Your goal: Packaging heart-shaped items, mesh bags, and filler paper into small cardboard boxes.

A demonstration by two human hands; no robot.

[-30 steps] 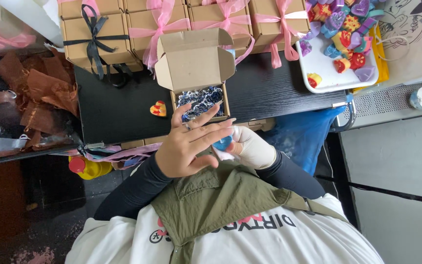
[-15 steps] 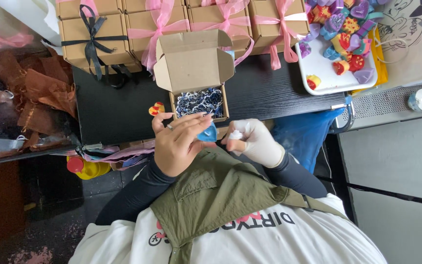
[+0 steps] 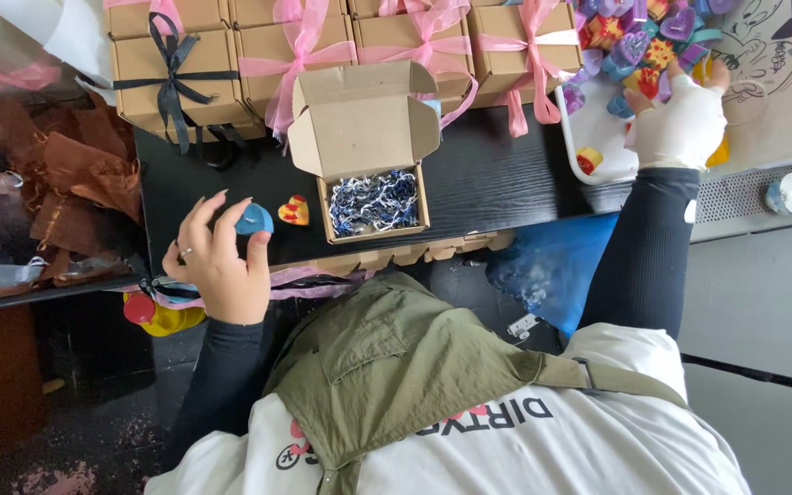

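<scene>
**Handling the blue heart piece**

We hold the small blue heart-shaped piece (image 3: 254,219) between the fingertips of our left hand (image 3: 217,261), above the black tabletop (image 3: 488,179), left of the open cardboard box (image 3: 364,124). It looks light, rigid and smooth; we judge an edge pinch suits it. Its pointing and long axis cannot be told. Our gloved right hand (image 3: 680,124), well apart, rests spread on the white tray (image 3: 568,137); whether it grips anything, we cannot tell.

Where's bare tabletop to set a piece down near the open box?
Bare black top lies between the open box and the white tray. A smaller patch sits left of the box, by the left hand and red heart. The ribboned boxes crowd the back.
</scene>
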